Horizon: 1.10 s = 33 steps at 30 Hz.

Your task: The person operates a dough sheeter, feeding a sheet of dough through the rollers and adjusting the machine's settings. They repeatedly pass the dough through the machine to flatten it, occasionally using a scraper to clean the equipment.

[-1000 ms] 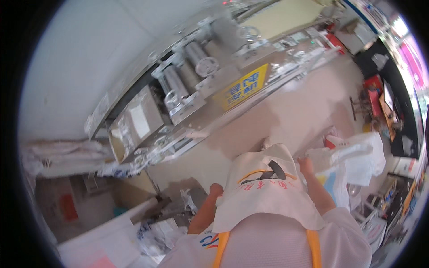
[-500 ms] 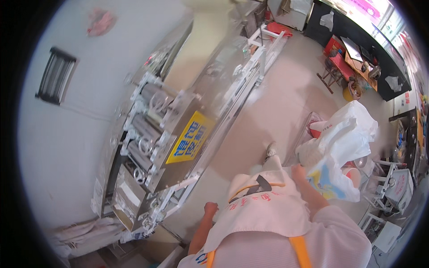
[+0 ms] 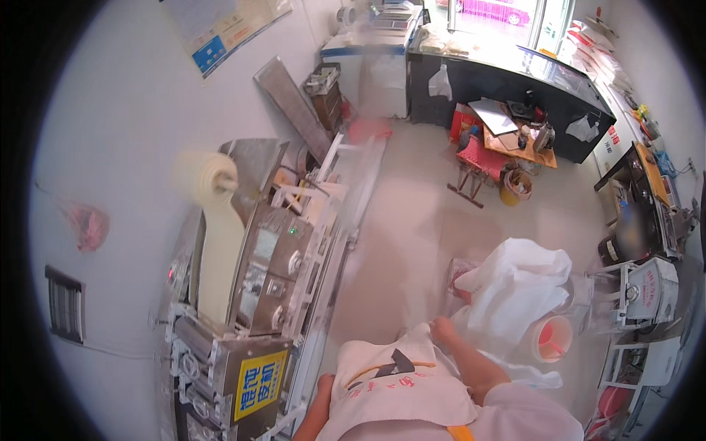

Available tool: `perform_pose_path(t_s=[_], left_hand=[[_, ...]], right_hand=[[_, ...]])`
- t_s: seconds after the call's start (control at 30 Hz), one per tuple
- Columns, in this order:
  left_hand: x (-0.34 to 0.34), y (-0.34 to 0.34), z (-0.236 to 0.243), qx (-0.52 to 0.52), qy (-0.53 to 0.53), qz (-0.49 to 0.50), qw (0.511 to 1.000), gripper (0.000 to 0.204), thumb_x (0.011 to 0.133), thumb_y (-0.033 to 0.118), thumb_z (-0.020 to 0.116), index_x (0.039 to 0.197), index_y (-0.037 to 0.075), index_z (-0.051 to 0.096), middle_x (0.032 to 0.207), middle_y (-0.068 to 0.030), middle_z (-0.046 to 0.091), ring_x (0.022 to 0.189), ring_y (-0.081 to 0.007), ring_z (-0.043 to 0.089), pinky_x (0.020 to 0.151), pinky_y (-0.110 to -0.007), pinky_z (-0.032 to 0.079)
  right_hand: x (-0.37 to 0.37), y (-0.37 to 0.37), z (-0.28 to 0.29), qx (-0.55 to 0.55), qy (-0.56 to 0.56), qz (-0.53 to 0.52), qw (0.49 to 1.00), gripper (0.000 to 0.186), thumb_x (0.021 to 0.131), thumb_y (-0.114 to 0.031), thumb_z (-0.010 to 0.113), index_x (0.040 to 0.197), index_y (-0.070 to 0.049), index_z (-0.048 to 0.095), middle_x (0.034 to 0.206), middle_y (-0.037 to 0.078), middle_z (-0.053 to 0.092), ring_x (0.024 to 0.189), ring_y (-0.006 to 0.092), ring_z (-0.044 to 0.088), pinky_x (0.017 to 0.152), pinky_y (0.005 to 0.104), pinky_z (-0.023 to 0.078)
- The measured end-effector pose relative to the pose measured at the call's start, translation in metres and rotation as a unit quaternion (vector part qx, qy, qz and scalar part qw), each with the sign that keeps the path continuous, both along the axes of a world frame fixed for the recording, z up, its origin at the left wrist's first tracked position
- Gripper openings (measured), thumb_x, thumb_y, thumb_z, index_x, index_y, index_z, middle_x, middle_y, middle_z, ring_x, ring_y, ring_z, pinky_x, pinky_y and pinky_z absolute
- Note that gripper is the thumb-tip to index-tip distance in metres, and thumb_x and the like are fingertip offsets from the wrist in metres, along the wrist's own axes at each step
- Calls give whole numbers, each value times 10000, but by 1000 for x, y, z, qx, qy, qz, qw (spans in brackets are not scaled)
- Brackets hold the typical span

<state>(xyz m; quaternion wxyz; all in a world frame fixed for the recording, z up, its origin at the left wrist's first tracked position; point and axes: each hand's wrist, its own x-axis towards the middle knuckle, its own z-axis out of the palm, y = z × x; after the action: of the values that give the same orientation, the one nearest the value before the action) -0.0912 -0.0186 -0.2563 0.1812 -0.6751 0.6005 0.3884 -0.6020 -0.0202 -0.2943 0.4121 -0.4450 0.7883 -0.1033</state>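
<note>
Roughly left to right: note pale roll on metal machine; then left hand, beside apron, cannot tell whether empty or closed; then right hand, at apron's edge, likewise unreadable in grip, nearer to white bag; find bag just rightward, slanted lengthwise away and right

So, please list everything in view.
Roller machine: 1, silver, left
Rolled sheet: 1, cream, on machine
Sign: 1, yellow, machine's side
Hanging bag: 1, pink, left
Wall grille: 1, dark, left
Leaning panel: 1, grey, far left
Counter: 1, black, far end
Chair: 1, red, before counter
Small bin: 1, yellow, beside chair
Plastic bags: count unclear, white, right
Tub: 1, white, beside bags
Apron: 1, white, worn
Left hand: 1, bare, left of apron
Right hand: 1, bare, right of apron
</note>
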Motion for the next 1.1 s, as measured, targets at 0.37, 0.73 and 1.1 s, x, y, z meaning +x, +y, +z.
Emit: perform_pose_path(t_s=[0.37, 0.73, 1.1], left_hand=[[-96, -169, -74, 54, -19, -209, 976, 447, 845, 463, 675, 1006, 63, 793, 1003, -222, 755, 955, -380, 739, 814, -491, 571], [-300, -492, -23, 1, 58, -267, 962, 186, 805, 193, 669, 730, 51, 761, 617, -117, 687, 574, -226, 693, 575, -398, 558], [-367, -558, -14, -71, -5, 6, 997, 259, 912, 203, 542, 933, 58, 755, 997, -209, 747, 894, -367, 723, 810, -467, 573]], right_hand=[[-80, -84, -7, -54, 91, -19, 994, 393, 990, -359, 576, 906, -1, 716, 979, 258, 715, 946, 461, 685, 839, 572, 519], [-273, -215, 33, -8, 184, -9, 983, 455, 1013, -378, 519, 978, 33, 711, 980, 303, 705, 957, 495, 672, 856, 576, 507], [-398, -423, -37, 106, 99, 134, 980, 521, 1007, -413, 516, 933, 56, 729, 974, 298, 709, 948, 489, 682, 874, 542, 526]])
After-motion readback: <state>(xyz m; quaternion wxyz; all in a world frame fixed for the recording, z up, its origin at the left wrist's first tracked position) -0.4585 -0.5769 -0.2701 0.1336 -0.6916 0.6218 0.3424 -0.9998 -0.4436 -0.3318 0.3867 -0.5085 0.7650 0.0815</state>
